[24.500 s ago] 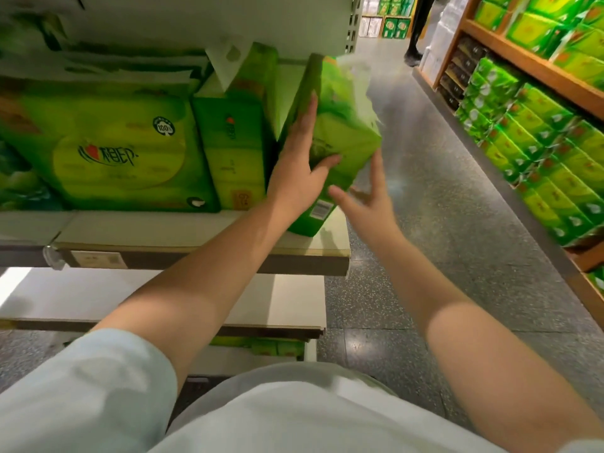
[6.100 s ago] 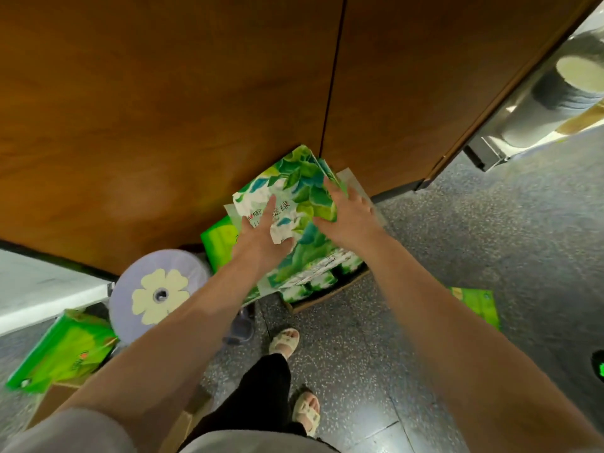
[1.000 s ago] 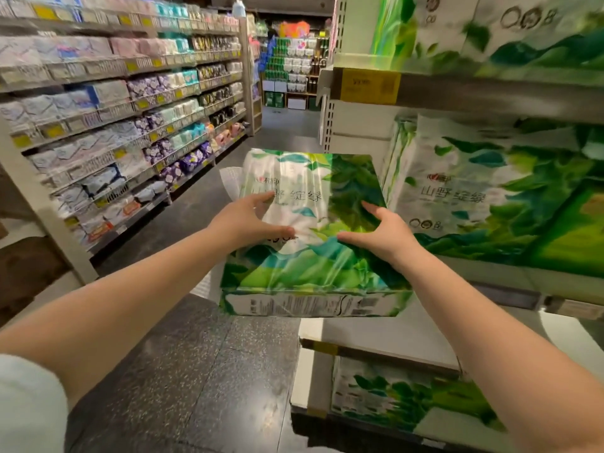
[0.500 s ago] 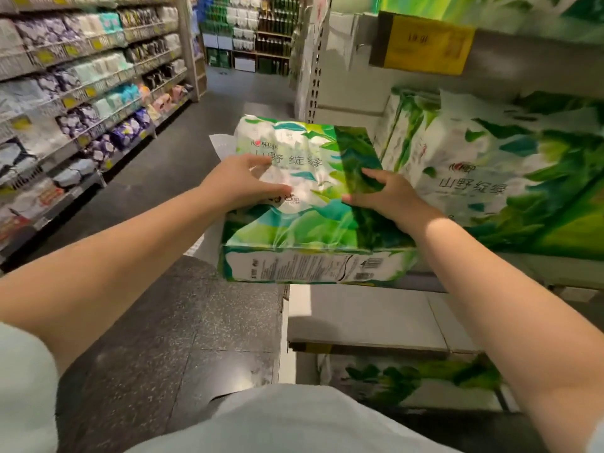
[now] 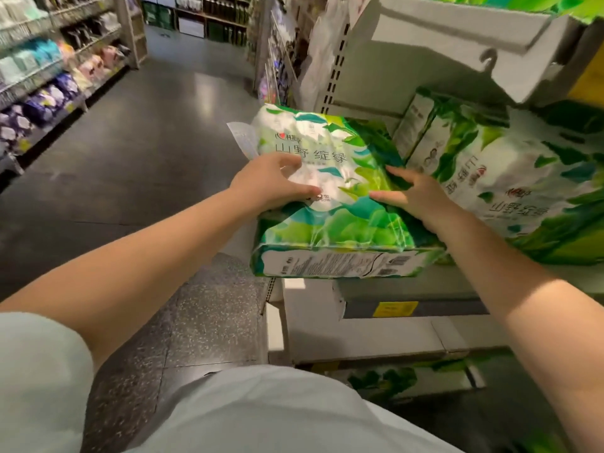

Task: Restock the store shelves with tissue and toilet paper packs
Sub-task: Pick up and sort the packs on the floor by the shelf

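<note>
Head view: green-and-white tissue pack [image 5: 330,197] held flat at shelf [image 5: 408,286] edge, beside stocked packs [image 5: 510,178]. Left hand [image 5: 271,184] curled over pack's left side, gripping. Right hand [image 5: 415,194] pressed on right side, fingers spread, straight.

I wear a pale, mint-tinted short sleeve [image 5: 36,371] on my left arm, ending above the elbow. The same light cloth covers my front [image 5: 261,413]. Both my forearms are bare, with no watch or rings.
</note>
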